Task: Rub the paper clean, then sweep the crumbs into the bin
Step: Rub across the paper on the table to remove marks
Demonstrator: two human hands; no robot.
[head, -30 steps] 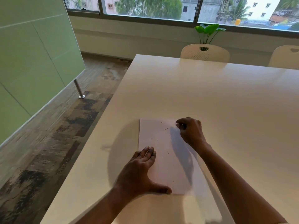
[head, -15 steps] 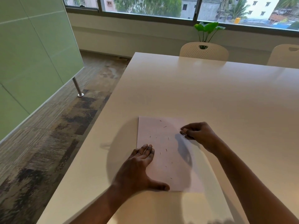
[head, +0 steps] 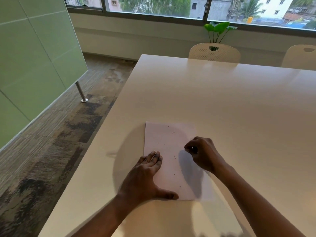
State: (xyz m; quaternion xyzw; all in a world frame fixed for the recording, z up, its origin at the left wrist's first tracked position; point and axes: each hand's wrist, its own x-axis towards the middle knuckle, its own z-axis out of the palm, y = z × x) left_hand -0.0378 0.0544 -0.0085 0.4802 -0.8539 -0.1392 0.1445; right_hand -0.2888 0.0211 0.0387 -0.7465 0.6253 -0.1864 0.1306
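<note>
A white sheet of paper (head: 168,151) lies near the front left of the white table (head: 222,103). Small dark eraser crumbs (head: 174,157) are scattered over it. My left hand (head: 147,178) lies flat with straight fingers on the sheet's left edge, thumb along its bottom edge. My right hand (head: 202,153) hovers at the sheet's right side, fingers curled and pinching a small white thing, apparently an eraser (head: 192,147), of which only a sliver shows. No bin is in view.
The table's left edge (head: 109,127) runs close to the paper, with patterned floor beyond it. A green glass partition (head: 34,65) stands at the left. Two white chairs (head: 214,53) and a potted plant (head: 218,29) are at the far side.
My right hand has moved from the sheet's top right down to its right middle. The left hand has stayed flat on the paper.
</note>
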